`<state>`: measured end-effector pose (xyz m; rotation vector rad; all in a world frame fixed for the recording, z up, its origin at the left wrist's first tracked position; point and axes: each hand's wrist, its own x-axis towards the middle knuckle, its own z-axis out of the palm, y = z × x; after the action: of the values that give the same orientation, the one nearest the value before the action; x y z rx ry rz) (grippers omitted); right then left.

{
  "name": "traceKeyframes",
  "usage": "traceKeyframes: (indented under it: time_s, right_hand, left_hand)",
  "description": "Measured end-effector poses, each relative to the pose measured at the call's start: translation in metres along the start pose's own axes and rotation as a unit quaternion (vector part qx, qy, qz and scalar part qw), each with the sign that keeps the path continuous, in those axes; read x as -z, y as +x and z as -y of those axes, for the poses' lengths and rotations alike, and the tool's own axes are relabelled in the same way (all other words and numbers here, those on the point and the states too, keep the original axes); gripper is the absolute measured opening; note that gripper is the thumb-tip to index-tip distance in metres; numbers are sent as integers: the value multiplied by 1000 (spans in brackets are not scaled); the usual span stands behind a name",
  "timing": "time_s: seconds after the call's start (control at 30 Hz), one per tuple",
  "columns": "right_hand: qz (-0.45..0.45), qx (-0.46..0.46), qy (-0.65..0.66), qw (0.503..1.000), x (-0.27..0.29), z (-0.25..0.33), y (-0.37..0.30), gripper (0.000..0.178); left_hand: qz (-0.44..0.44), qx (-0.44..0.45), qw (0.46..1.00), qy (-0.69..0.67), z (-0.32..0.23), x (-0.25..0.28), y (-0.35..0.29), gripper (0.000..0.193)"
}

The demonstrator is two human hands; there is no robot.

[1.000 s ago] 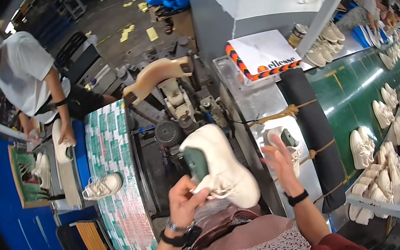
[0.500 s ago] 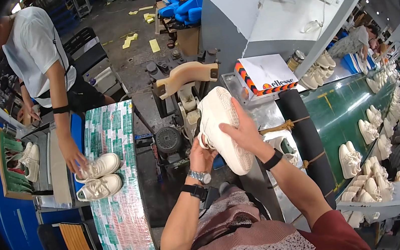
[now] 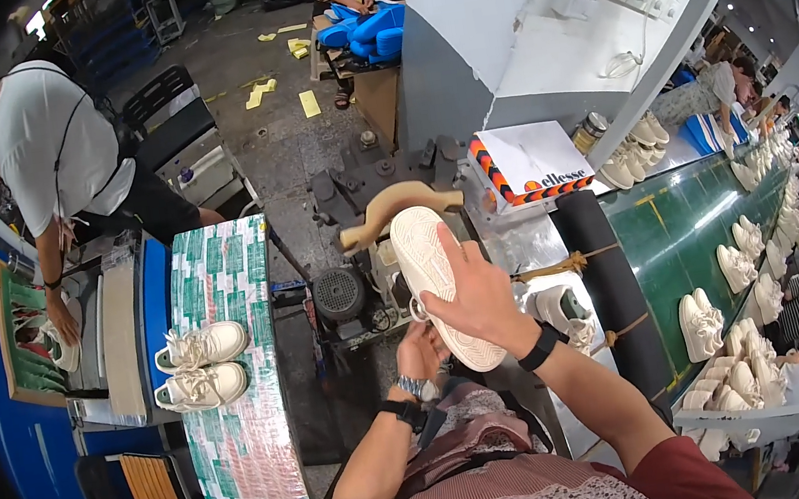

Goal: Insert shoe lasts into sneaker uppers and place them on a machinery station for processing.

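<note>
A cream sneaker (image 3: 422, 246) is held up in front of me, its patterned sole turned toward me. My right hand (image 3: 477, 298) is closed on it, with fingers and thumb spread across the sole and side. Below its left edge, my left hand (image 3: 420, 352) has curled fingers against the upper near a lace loop; the fingertips are partly hidden. Just beyond the shoe stands a dark machine with a curved tan pad (image 3: 401, 211). Another cream sneaker (image 3: 563, 309) sits on the metal surface right of my right hand.
Left, a pair of cream sneakers (image 3: 201, 366) stands on a green-and-white wrapped table (image 3: 244, 452). A co-worker in a white shirt (image 3: 53, 144) reaches toward a green-lined box (image 3: 28, 344). Right are a shoebox (image 3: 534, 156), a black roll (image 3: 603, 263) and a green conveyor (image 3: 658, 261) with several shoes.
The sneaker has turned to show more of its sole, and my right hand has shifted across it. The co-worker's hand has left the pair on the table and moved to the green-lined box.
</note>
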<state>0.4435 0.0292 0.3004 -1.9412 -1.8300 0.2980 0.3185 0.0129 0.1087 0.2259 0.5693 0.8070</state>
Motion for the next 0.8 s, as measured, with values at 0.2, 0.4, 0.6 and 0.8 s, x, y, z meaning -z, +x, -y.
traceKeyframes:
  time_s: [0.2, 0.4, 0.6, 0.8]
  right_hand:
    - [-26, 5, 17, 999, -3, -8, -3, 99]
    - [-85, 25, 27, 996, -7, 2, -10, 100]
    - [-154, 44, 36, 986, -11, 8, -30, 97]
    - [-168, 22, 181, 969, -14, -15, -100, 89]
  left_hand:
    - [62, 39, 991, -115, -13, -73, -35, 82]
    - [104, -51, 982, -151, -15, -91, -1, 77]
    - [120, -57, 985, -111, -8, -85, -13, 75]
    - [89, 72, 990, -83, 6, -43, -53, 63]
